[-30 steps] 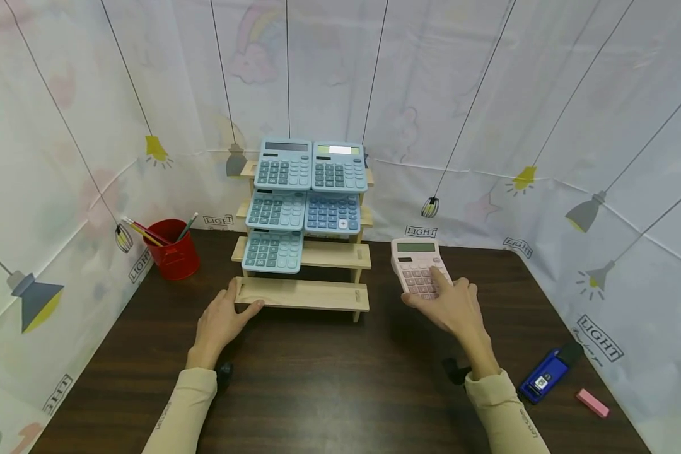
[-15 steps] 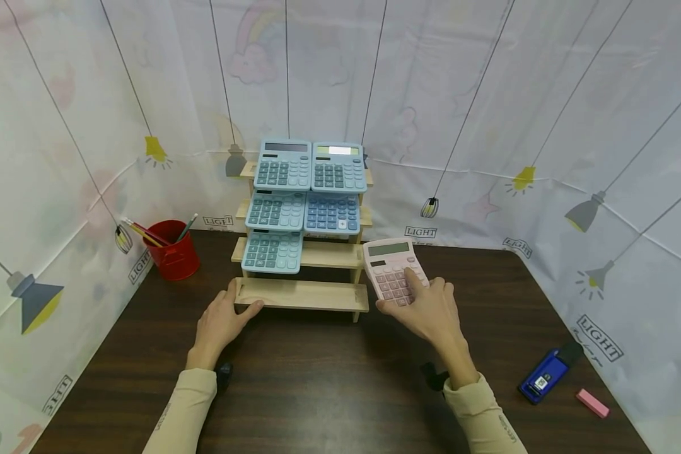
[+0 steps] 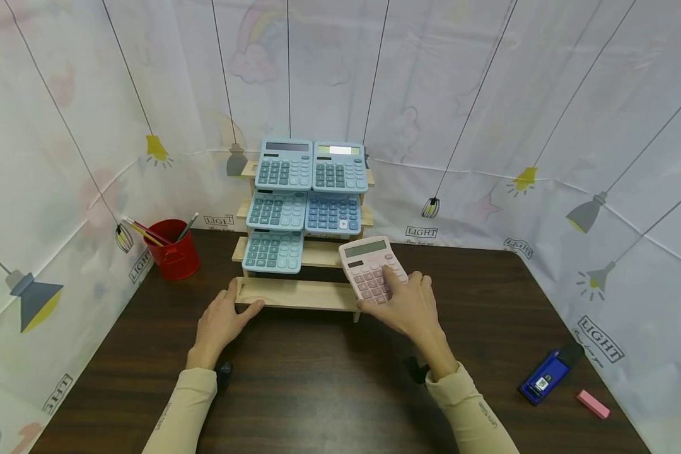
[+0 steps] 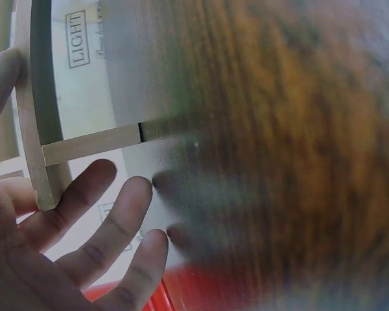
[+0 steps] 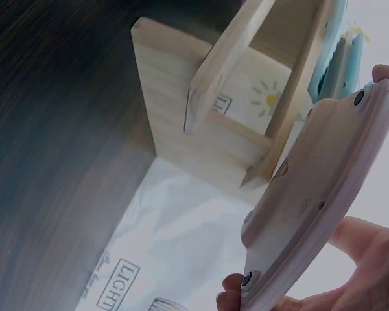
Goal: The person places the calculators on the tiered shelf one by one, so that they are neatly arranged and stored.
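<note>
A pink calculator (image 3: pixel 371 268) is gripped by my right hand (image 3: pixel 410 310), tilted at the right end of a stepped wooden rack (image 3: pixel 295 294). The right wrist view shows the calculator's underside (image 5: pixel 318 188), apart from the table, with fingers at its edges. My left hand (image 3: pixel 221 325) holds the left end of the rack's lowest shelf between thumb and index finger; its other fingers (image 4: pixel 133 207) spread beside it. On the upper steps lie several blue calculators: a pair on top, a pair below including a darker blue one (image 3: pixel 333 213), and a single calculator (image 3: pixel 272 251) on the left.
To the left of the rack stands a red bucket (image 3: pixel 174 258) with several pencils. A blue device with a black end (image 3: pixel 545 378) and a pink block (image 3: pixel 593 403) lie at the table's right edge. Printed white cloth (image 3: pixel 488 94) hangs behind the dark wooden table (image 3: pixel 318 391).
My right hand has carried the pink calculator leftward, from the right of the rack to overlap the rack's right end in view, tilting it anticlockwise. The left hand has stayed put.
</note>
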`<action>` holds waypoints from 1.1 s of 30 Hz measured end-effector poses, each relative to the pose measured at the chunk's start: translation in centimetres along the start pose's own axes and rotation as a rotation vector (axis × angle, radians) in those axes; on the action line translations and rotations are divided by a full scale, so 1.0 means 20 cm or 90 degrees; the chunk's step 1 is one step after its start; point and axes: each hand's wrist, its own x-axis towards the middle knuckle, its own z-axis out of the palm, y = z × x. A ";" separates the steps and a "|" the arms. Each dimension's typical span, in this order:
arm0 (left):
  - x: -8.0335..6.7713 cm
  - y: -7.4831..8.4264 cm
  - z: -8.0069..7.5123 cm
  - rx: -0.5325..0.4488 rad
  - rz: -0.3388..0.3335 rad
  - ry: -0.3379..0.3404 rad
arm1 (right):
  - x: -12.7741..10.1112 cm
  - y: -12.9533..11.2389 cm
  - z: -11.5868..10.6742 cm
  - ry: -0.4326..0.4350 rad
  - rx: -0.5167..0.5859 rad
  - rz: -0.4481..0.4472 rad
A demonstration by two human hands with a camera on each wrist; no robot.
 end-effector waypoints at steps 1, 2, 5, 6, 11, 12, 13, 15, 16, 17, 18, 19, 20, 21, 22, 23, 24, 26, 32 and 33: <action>0.00 0.00 0.00 -0.001 -0.001 -0.001 | 0.00 -0.01 0.01 -0.001 -0.001 -0.001; 0.00 0.00 0.00 -0.001 -0.001 -0.002 | 0.01 -0.02 0.01 -0.001 -0.003 -0.004; 0.01 0.00 0.00 -0.001 -0.001 0.000 | 0.02 -0.06 0.03 -0.004 -0.007 -0.008; 0.01 0.00 0.00 -0.001 0.000 0.000 | 0.02 -0.07 0.03 -0.004 -0.007 -0.009; 0.01 -0.01 0.01 0.000 0.004 0.006 | 0.04 -0.12 0.05 0.002 -0.008 -0.018; 0.01 -0.01 0.01 0.000 0.005 0.006 | 0.04 -0.13 0.06 0.004 -0.009 -0.020; 0.01 -0.01 0.01 -0.001 0.005 0.006 | 0.04 -0.15 0.06 0.005 -0.007 -0.021; 0.01 -0.01 0.01 0.000 0.006 0.006 | 0.05 -0.17 0.07 0.006 -0.009 -0.022; 0.01 -0.01 0.01 0.000 0.006 0.007 | 0.05 -0.18 0.07 0.006 -0.011 -0.023; 0.01 -0.01 0.01 0.000 0.006 0.007 | 0.06 -0.19 0.07 0.005 -0.013 -0.023; 0.01 -0.01 0.01 0.000 0.006 0.007 | 0.06 -0.19 0.08 0.005 -0.015 -0.022; 0.01 -0.01 0.01 0.000 0.005 0.007 | 0.07 -0.20 0.09 0.004 -0.018 -0.022; 0.01 -0.01 0.01 0.000 0.005 0.008 | 0.07 -0.21 0.09 0.004 -0.020 -0.022; 0.01 -0.01 0.01 0.000 0.006 0.008 | 0.08 -0.22 0.10 0.005 -0.022 -0.022; 0.01 -0.01 0.01 0.001 0.006 0.008 | 0.09 -0.23 0.11 0.007 -0.024 -0.021; 0.01 -0.01 0.01 0.001 0.007 0.008 | 0.09 -0.23 0.11 0.008 -0.025 -0.021; 0.01 -0.01 0.01 0.002 0.007 0.008 | 0.09 -0.24 0.12 0.008 -0.022 -0.020; 0.01 -0.01 0.01 0.004 0.008 0.009 | 0.10 -0.26 0.13 0.007 -0.014 -0.016; 0.00 -0.01 0.01 0.002 0.009 0.009 | 0.13 -0.31 0.15 0.006 -0.015 -0.006; 0.00 -0.01 0.01 0.001 0.009 0.009 | 0.13 -0.32 0.16 0.007 -0.016 -0.004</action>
